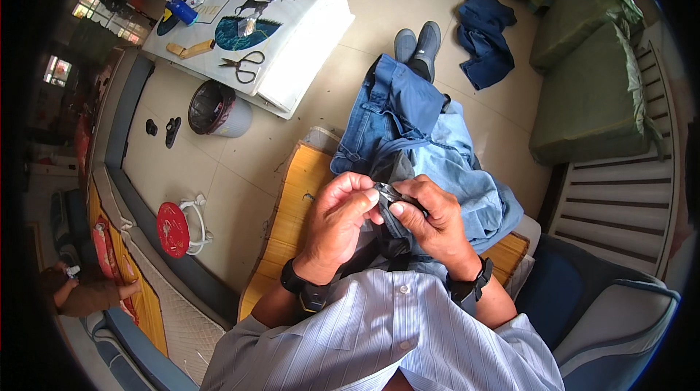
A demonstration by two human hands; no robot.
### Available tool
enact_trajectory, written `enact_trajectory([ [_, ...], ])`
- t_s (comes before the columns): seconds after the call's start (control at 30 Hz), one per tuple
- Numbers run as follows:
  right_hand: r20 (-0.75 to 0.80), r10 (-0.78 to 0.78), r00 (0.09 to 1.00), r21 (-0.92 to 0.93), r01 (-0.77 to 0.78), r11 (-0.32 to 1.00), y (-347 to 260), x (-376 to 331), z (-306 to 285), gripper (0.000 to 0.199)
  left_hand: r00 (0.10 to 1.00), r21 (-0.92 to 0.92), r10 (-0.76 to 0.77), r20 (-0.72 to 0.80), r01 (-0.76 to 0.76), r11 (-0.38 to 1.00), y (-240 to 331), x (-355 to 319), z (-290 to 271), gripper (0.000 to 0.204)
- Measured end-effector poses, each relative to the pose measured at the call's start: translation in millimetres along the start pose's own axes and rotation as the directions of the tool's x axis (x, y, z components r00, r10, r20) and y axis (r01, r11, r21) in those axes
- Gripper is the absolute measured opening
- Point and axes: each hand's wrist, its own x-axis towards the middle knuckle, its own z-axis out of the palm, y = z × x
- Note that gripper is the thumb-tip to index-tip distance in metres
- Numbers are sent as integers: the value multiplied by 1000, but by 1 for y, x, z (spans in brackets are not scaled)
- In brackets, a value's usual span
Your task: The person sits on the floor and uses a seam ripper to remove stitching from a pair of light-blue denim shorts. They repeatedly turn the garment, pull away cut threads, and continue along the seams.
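Note:
Blue denim trousers [456,143] lie across my lap, with the dark blue waistband part on the left and lighter cloth on the right. Just in front of my shirt, both hands meet over a strip of dark grey cloth [397,171] belonging to the heap. My left hand [341,216] pinches the edge of this cloth between thumb and fingers. Close beside it, my right hand [432,217] grips the same cloth, thumb on top. A small pale glint shows between the fingertips, too small to name.
To the far left stands a white table [306,33] with scissors [244,67] and a blue bottle [181,12]. A lined waste bin [233,119] is beside it. Dark blue trousers [485,37] lie on the tiled floor. A red-topped stool [173,229] stands left; another person's arm [130,289] shows beyond.

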Motion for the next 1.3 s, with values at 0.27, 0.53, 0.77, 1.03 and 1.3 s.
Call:
enact_trajectory([
  [0.27,-11,-45,999,-5,45,999,-2,4,1,19,1000,-6,3,11,-3,1000,-1,-1,3,8],
  [0.53,-12,-38,999,4,38,999,-1,4,1,15,1000,-18,-4,20,4,1000,-1,-1,3,9],
  [0.77,-35,62,997,120,-57,991,2,1,3,11,1000,-9,-12,25,13,1000,-1,-1,1,10],
  [1.03,-64,154,986,257,-133,957,5,-1,-2,14,1000,32,10,8,-10,999,-1,-1,-1,10],
  [1.3,28,-25,999,0,25,1000,-6,7,-4,19,999,75,40,30,-42,996,1,0,0,10],
])
